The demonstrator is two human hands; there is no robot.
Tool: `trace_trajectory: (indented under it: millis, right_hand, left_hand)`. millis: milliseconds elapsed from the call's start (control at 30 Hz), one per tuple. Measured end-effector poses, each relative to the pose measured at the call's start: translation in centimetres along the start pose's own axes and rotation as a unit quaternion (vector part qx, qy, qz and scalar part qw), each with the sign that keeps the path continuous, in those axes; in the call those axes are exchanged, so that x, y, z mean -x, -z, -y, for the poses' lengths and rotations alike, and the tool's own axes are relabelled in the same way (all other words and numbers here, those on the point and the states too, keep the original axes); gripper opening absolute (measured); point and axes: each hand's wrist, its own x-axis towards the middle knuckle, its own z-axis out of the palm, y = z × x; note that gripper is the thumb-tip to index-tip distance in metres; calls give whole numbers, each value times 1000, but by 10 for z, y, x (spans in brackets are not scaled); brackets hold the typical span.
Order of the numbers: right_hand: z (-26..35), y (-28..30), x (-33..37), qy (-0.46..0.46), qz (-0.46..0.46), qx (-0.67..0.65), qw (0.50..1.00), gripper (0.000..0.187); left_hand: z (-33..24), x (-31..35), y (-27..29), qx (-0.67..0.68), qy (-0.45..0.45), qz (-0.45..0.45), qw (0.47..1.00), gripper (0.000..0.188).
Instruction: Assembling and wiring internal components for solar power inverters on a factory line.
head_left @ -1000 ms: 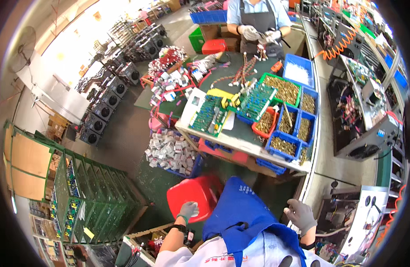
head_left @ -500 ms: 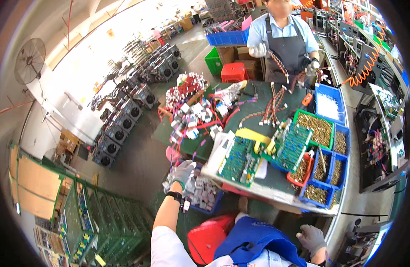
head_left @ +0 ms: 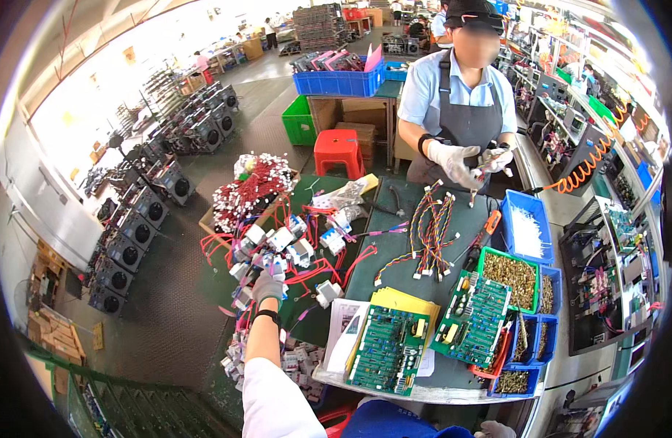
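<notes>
My left hand (head_left: pixel 267 287), in a grey glove, reaches into a heap of white block-shaped parts with red wires (head_left: pixel 301 250) left of the table. Its fingers close against one white wired block (head_left: pixel 274 270), and the fingertips are partly hidden. Just below my left forearm lie more white blocks (head_left: pixel 303 361) in a bin. At the bottom edge my right hand (head_left: pixel 495 429), gloved too, shows only in part, its fingers cut off by the picture's rim. Two green circuit boards (head_left: pixel 387 349) (head_left: pixel 473 319) lie on the table, one partly on yellow sheets (head_left: pixel 405 301).
Across the table (head_left: pixel 372 266) a co-worker (head_left: pixel 464 102) in a dark apron handles small wired parts. Twisted wire harnesses (head_left: pixel 431 233) lie before them. A green bin of brass-coloured pieces (head_left: pixel 510 277), small blue bins (head_left: pixel 544 338) and an orange-handled tool (head_left: pixel 492 222) line the right side.
My left hand has moved forward from above the bin of white blocks into the wired heap. My view has tilted up, and my right hand sits lower in it. The co-worker's hands have come together.
</notes>
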Motion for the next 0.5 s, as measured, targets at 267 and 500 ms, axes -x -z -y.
trace_trajectory:
  millis: [267,500]
  right_hand:
    - [1,12,-3,53,-45,-62,996,35]
    - [-13,38,3,258,-77,-223,937,52]
  left_hand:
    - [-23,32,97,363,-154,-122,911,22]
    - [-80,287,202,368,-510,-137,765,16]
